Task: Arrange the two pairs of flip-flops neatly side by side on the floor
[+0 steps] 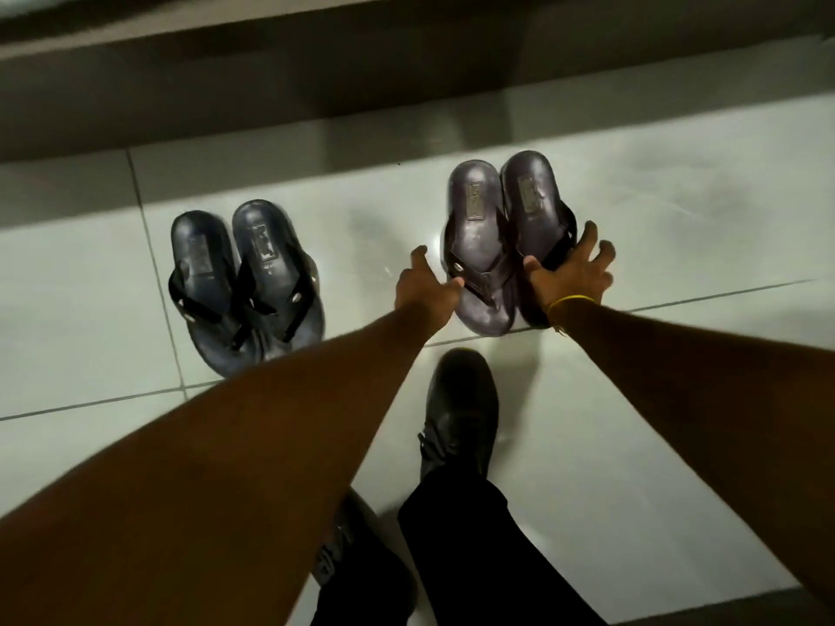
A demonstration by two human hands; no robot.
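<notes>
Two pairs of flip-flops on a pale tiled floor (632, 445), heels pointing away from the wearer of the camera; dark blue pair (246, 284) at left, its two sandals touching along their inner edges and slightly splayed at the toe end; purplish-brown pair (506, 241) at right, well apart from the first, sandals pressed side by side. Left hand (424, 293) spread, fingers extended, thumb resting on the strap of the near sandal's outer side; nothing gripped. Right hand (571, 275) splayed wide, palm down over the toe end of the far-right sandal, apparently pressing rather than clasping, though motion blur leaves this uncertain. Yellow band (570, 301) on the right wrist; one black lace-up shoe (458, 413) and dark trouser leg (479, 558) below the hands.
</notes>
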